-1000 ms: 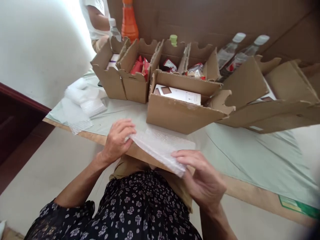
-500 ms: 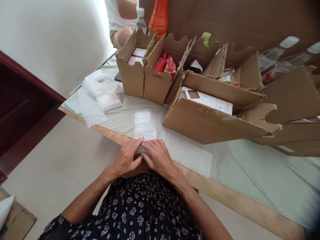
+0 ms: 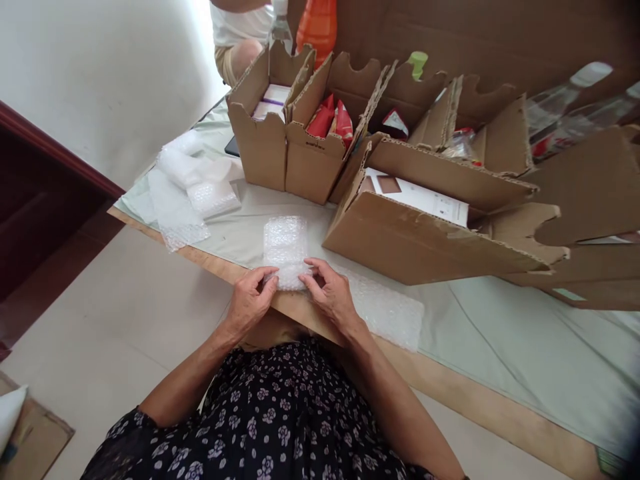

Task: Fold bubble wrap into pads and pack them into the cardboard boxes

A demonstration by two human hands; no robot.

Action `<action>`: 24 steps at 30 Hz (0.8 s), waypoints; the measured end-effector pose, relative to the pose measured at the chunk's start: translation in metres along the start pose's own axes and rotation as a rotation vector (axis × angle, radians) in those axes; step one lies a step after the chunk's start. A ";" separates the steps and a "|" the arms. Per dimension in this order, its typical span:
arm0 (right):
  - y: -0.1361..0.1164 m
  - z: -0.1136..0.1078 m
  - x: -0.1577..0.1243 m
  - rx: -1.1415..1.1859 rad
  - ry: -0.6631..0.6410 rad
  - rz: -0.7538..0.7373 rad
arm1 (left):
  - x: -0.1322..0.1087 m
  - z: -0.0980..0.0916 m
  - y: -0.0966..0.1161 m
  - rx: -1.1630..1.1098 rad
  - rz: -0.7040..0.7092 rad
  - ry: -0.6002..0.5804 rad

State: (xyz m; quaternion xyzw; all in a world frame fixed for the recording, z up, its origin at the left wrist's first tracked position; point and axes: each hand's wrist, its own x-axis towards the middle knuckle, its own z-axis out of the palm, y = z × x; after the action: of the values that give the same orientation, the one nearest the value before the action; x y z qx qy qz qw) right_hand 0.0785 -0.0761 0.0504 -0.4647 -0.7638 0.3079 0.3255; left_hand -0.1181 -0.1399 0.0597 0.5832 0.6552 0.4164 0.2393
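Note:
Clear bubble wrap (image 3: 285,241) lies at the front edge of the table, its near end folded or rolled over into a thicker band. My left hand (image 3: 251,298) pinches the left end of that band between thumb and fingers. At the right end, my right hand (image 3: 331,293) grips it the same way. Whether anything is inside the fold cannot be made out. A second flat strip of bubble wrap (image 3: 387,308) extends to the right, beside my right hand. More loose bubble wrap (image 3: 193,183) is heaped on the left part of the table.
Behind my hands stand cardboard bins (image 3: 257,150) holding small boxes and red packets (image 3: 330,120). A larger cardboard bin (image 3: 425,243) with a white box (image 3: 420,200) is closer. Bottles, one an orange bottle (image 3: 316,30), stand behind. Another person (image 3: 243,40) is at the far left.
My hands were together over the wrap's near end; now they are apart, one at each end of the folded band, which has come into view on the table edge.

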 end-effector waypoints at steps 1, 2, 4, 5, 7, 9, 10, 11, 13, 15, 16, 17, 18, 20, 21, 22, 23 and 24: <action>-0.002 -0.002 -0.001 -0.022 0.034 -0.018 | 0.001 0.002 0.001 0.002 -0.021 0.011; -0.005 -0.005 -0.004 -0.063 0.082 -0.058 | 0.002 0.003 0.002 0.003 -0.041 0.019; -0.013 -0.011 -0.014 -0.177 0.175 -0.183 | 0.005 0.005 0.002 -0.004 -0.074 0.023; -0.016 -0.013 -0.019 -0.236 0.189 -0.248 | 0.005 0.006 0.002 -0.009 -0.086 0.017; -0.020 -0.014 -0.024 -0.334 0.114 -0.341 | 0.006 0.006 0.001 -0.007 -0.109 -0.006; -0.021 -0.011 -0.022 -0.396 -0.017 -0.374 | 0.006 0.005 0.001 0.020 -0.110 -0.013; -0.021 -0.008 -0.019 -0.409 -0.069 -0.371 | 0.005 0.003 0.001 0.044 -0.081 0.003; -0.020 -0.006 -0.014 -0.408 -0.104 -0.364 | 0.004 0.000 0.001 0.074 -0.023 0.030; -0.019 -0.004 -0.003 -0.368 -0.138 -0.338 | -0.001 -0.008 0.002 0.149 0.166 0.084; -0.018 -0.006 0.004 -0.292 -0.166 -0.305 | -0.005 -0.017 0.003 0.229 0.361 0.079; -0.018 -0.008 0.007 -0.250 -0.184 -0.289 | -0.006 -0.021 0.003 0.262 0.427 0.049; -0.018 -0.009 0.008 -0.211 -0.205 -0.273 | -0.006 -0.024 0.002 0.284 0.464 0.014; -0.018 -0.011 0.009 -0.180 -0.222 -0.252 | -0.006 -0.025 0.000 0.290 0.471 -0.020; -0.017 -0.014 0.007 -0.160 -0.210 -0.218 | -0.001 -0.027 -0.004 0.261 0.428 -0.066; -0.018 -0.015 0.005 -0.173 -0.179 -0.209 | 0.002 -0.026 -0.006 0.233 0.393 -0.078; -0.018 -0.016 0.002 -0.198 -0.140 -0.213 | 0.006 -0.026 -0.008 0.206 0.358 -0.087; -0.019 -0.017 0.000 -0.234 -0.104 -0.227 | 0.010 -0.025 -0.009 0.187 0.327 -0.100; -0.021 -0.017 -0.003 -0.277 -0.080 -0.251 | 0.014 -0.025 -0.011 0.175 0.303 -0.114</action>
State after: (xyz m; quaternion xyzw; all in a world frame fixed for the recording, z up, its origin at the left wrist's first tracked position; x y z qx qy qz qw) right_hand 0.0823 -0.0838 0.0759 -0.3934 -0.8632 0.1750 0.2635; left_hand -0.1471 -0.1328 0.0666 0.7164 0.5789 0.3555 0.1589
